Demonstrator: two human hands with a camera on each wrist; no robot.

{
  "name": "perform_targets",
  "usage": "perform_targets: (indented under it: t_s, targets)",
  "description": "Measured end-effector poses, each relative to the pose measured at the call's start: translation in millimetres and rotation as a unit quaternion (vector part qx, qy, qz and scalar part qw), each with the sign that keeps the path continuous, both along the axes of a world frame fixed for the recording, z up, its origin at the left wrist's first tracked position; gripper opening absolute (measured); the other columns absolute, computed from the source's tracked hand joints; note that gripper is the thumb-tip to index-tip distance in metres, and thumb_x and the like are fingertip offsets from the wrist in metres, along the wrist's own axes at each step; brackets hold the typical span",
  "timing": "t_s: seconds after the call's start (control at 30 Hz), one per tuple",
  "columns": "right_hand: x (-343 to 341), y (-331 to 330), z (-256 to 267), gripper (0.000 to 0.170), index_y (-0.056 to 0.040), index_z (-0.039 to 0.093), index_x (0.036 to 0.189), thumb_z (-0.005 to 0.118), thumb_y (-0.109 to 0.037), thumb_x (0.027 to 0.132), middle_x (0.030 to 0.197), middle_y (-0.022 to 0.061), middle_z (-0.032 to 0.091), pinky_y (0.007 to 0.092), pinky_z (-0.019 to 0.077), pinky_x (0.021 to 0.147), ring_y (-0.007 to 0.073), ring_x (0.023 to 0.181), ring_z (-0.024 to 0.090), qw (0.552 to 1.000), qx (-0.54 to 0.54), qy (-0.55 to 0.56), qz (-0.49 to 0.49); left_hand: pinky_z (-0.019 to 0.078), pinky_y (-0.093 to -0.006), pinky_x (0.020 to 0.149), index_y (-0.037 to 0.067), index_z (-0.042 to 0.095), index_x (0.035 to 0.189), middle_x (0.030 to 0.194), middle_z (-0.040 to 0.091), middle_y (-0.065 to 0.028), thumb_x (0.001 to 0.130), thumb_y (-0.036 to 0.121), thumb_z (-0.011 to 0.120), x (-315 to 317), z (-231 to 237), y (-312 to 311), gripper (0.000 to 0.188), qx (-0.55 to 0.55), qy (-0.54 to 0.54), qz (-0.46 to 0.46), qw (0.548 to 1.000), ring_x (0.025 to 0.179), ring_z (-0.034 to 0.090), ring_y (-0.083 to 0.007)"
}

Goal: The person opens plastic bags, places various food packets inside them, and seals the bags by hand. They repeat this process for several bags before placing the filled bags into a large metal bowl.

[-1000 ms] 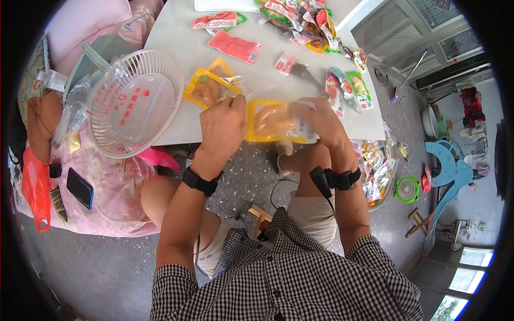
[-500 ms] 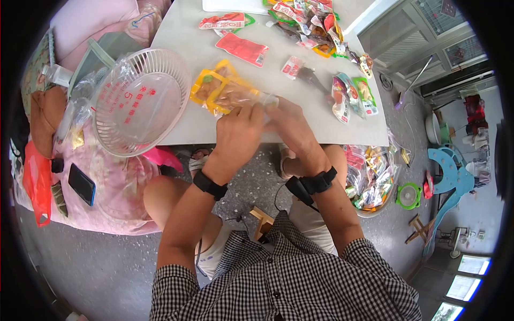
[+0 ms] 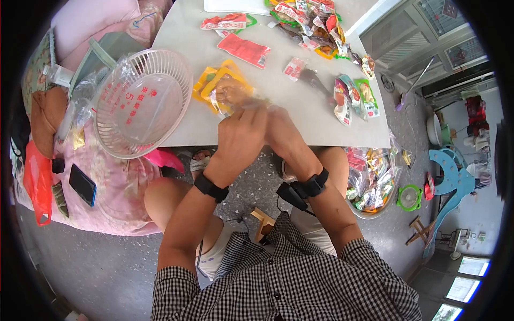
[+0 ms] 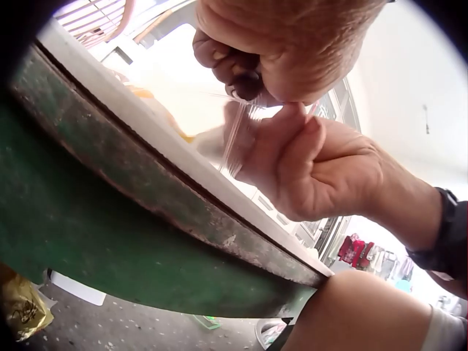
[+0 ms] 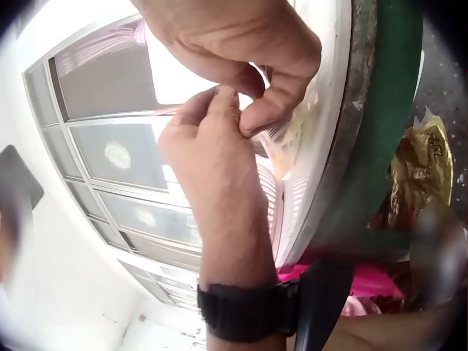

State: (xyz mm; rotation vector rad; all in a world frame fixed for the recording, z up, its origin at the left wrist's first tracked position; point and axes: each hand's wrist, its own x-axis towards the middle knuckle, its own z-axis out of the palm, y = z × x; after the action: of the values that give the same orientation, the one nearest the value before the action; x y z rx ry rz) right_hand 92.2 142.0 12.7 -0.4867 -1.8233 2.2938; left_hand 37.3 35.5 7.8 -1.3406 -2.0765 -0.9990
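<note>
Both hands meet over the table's near edge at the clear end of a yellow-edged food pouch [image 3: 231, 92] with brown contents. My left hand [image 3: 241, 134] pinches the clear plastic, its knuckles up. Close against it, my right hand [image 3: 286, 134], blurred in the head view, pinches the same end. In the left wrist view, creased clear plastic [image 4: 238, 139] stretches down from between the fingertips. Another yellow-edged pouch [image 3: 203, 85] lies partly under the first one. The fingertips are hidden behind the hands in the head view.
A white basket [image 3: 184, 107] tilts at the table's left edge. Red packets [image 3: 243, 49] lie farther back, with several colourful packets [image 3: 353, 96] on the right and a heap [image 3: 310, 24] behind. A basin [image 3: 369, 214] of packets sits on the floor; a phone [image 3: 82, 184] rests on pink bedding.
The right hand has moved left to meet the left hand, bringing the yellow-edged pouch over the other one. The left hand has shifted slightly right; both now work at the pouch's clear end.
</note>
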Motion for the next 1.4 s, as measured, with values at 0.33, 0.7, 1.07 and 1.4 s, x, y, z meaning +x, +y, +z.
perform_targets:
  t_s: [0.33, 0.7, 1.07, 1.4]
  targets:
    - [47, 38, 32, 0.024, -0.0024, 0.063, 0.107, 0.054, -0.007, 0.085, 0.082, 0.0035, 0.064, 0.0209, 0.0453, 0.058, 0.0052, 0.068, 0.055, 0.976, 0.195, -0.093, 0.016, 0.0477, -0.0374, 0.055, 0.001, 0.062, 0.095, 0.075, 0.061, -0.0133, 0.077, 0.001, 0.063, -10, 13, -9, 0.018, 0.018, -0.057, 0.013, 0.998, 0.064, 0.061, -0.0305]
    - [-4, 51, 34, 0.012, 0.0018, 0.066, 0.084, 0.063, -0.007, 0.078, 0.063, 0.0123, 0.06, 0.0293, 0.0438, 0.053, 0.0143, 0.053, 0.052, 0.904, 0.411, 0.095, -0.064, 0.0459, -0.034, 0.058, 0.0, 0.06, 0.103, 0.074, 0.057, -0.0103, 0.071, 0.006, 0.068, -21, 26, -9, 0.033, 0.068, -0.168, -0.071, 0.981, 0.065, 0.058, -0.0239]
    - [-30, 55, 125, 0.025, 0.0076, 0.059, 0.062, 0.062, -0.016, 0.07, 0.047, 0.0073, 0.047, 0.0289, 0.0371, 0.046, 0.0107, 0.046, 0.042, 0.92, 0.36, 0.127, -0.095, 0.039, -0.0331, 0.092, -0.002, 0.04, 0.134, 0.131, 0.049, -0.0112, 0.061, 0.023, 0.085, -32, 46, -24, 0.09, 0.234, -0.382, -0.217, 0.867, 0.112, 0.052, -0.0213]
    - [13, 102, 93, 0.02, 0.001, 0.066, 0.076, 0.07, -0.019, 0.078, 0.078, 0.003, 0.062, 0.0237, 0.0415, 0.061, 0.0081, 0.07, 0.054, 0.941, 0.298, 0.134, -0.088, 0.0439, -0.0283, 0.082, -0.003, 0.065, 0.099, 0.099, 0.062, -0.0121, 0.081, 0.001, 0.064, -35, 42, 4, 0.019, 0.264, -0.419, -0.216, 0.842, 0.09, 0.056, -0.0159]
